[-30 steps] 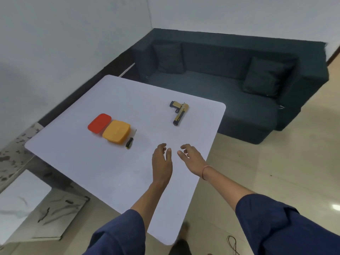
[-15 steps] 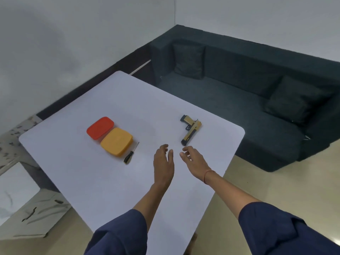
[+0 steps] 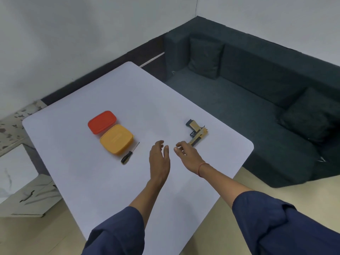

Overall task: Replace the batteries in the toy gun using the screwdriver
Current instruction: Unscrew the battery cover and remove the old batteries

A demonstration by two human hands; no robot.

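Observation:
A tan and black toy gun (image 3: 197, 133) lies flat on the white table (image 3: 103, 183), towards its right side. My right hand (image 3: 188, 155) hovers just in front of the gun's muzzle end, fingers apart and empty. My left hand (image 3: 159, 159) is held beside it over the table, also open and empty. A small screwdriver (image 3: 128, 153) with a black handle lies to the left of my left hand, next to a yellow lidded box (image 3: 116, 138).
A red lidded box (image 3: 102, 122) touches the yellow one on its far side. A dark sofa (image 3: 257, 100) with cushions stands beyond the table's right edge. Marble-patterned slabs (image 3: 22, 181) lie on the floor at the left.
The view has closed in on the table and swung left. My right hand has come closer to the toy gun's muzzle end. Both hands stay open; the objects have not moved.

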